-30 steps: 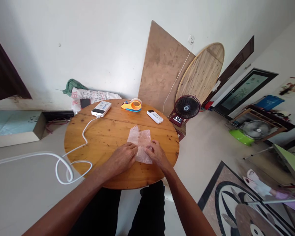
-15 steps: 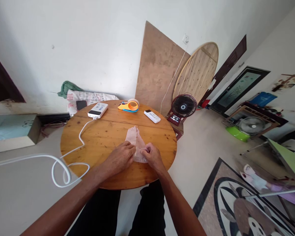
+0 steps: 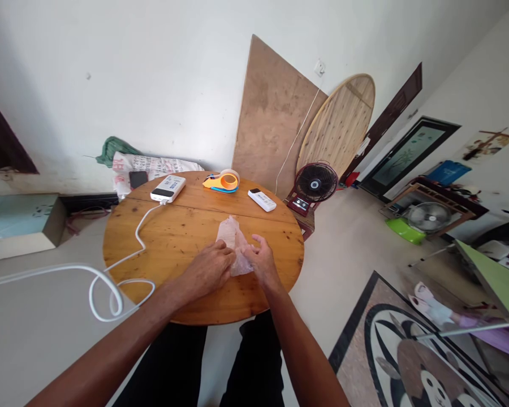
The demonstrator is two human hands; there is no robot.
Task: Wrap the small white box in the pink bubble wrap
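A small sheet of clear bubble wrap (image 3: 234, 240) lies folded on the round wooden table (image 3: 182, 237), near its front middle. My left hand (image 3: 207, 267) rests on the wrap's left edge with the fingers curled down onto it. My right hand (image 3: 258, 261) pinches the wrap's right side between thumb and fingers. The near part of the wrap is hidden under both hands.
Farther back on the table lie a white power bank (image 3: 168, 188) with a white cable (image 3: 110, 277) trailing off the left edge, an orange tape dispenser (image 3: 223, 181) and a white remote (image 3: 262, 200). A black fan (image 3: 316, 183) stands behind the table on the right.
The bubble wrap has gone from spread flat to folded narrower. My right hand has moved left onto it, and its fingers have loosened from a tight pinch.
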